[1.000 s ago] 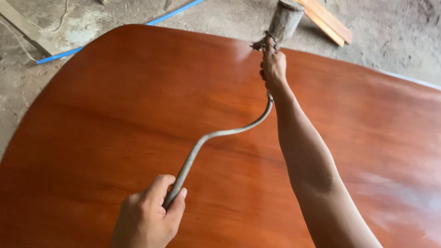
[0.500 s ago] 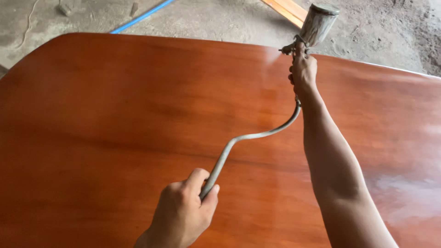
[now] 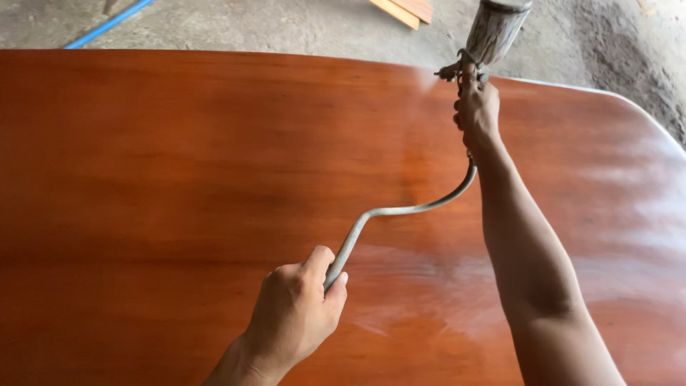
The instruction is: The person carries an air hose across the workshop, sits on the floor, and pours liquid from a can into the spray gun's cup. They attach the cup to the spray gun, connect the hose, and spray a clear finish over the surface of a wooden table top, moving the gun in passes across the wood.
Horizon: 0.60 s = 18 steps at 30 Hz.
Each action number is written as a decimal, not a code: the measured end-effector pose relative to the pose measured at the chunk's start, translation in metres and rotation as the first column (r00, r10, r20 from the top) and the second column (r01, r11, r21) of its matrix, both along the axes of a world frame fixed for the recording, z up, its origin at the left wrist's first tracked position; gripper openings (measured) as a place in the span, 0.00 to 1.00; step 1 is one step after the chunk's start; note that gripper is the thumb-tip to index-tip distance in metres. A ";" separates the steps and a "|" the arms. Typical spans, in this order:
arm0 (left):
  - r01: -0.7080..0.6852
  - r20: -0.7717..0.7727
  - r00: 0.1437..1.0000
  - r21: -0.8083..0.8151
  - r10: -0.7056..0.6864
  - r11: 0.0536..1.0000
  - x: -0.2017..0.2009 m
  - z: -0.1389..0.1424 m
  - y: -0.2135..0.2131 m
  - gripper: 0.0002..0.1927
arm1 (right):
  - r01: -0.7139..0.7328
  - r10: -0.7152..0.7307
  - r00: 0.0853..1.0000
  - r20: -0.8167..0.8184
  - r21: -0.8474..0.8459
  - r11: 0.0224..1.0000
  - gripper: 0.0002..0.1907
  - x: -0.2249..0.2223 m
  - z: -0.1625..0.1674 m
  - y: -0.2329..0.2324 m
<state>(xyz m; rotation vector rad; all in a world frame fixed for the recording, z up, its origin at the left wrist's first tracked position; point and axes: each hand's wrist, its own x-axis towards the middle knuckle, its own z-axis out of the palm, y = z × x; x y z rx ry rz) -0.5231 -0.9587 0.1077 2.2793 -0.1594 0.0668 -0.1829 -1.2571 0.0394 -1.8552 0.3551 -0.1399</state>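
Spray gun point(image 3: 480, 44) gripped by right hand point(image 3: 477, 109) near tabletop's point(image 3: 179, 157) far edge; left hand point(image 3: 296, 311) fingers clasp hose point(image 3: 400, 211).

I am seeing even, soft daylight, bright throughout. Pale glare is spreading over the glossy tabletop point(image 3: 179, 179) toward its right edge and near corner, washing out the grain there. Shadows are staying faint. Focus is holding sharp at centre; the far floor point(image 3: 286, 25) is looking slightly soft.
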 end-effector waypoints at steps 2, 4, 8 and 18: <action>0.031 -0.080 0.996 0.012 -0.030 0.999 0.008 -0.003 -0.028 0.13 | -0.008 0.007 0.998 0.060 0.025 1.000 0.27 0.002 0.000 -0.040; 0.054 -0.097 0.994 -0.005 -0.054 0.999 0.010 -0.006 -0.052 0.14 | 0.052 -0.053 0.998 0.043 0.022 0.998 0.26 0.001 0.003 -0.073; 0.105 -0.052 0.993 -0.036 -0.106 0.994 0.015 -0.009 -0.096 0.14 | 0.106 -0.104 0.994 0.032 -0.064 0.992 0.28 -0.012 0.008 -0.135; 0.253 0.007 0.967 -0.088 -0.253 0.963 0.052 -0.017 -0.193 0.14 | 0.216 -0.202 0.974 0.103 -0.148 0.965 0.23 -0.019 0.024 -0.269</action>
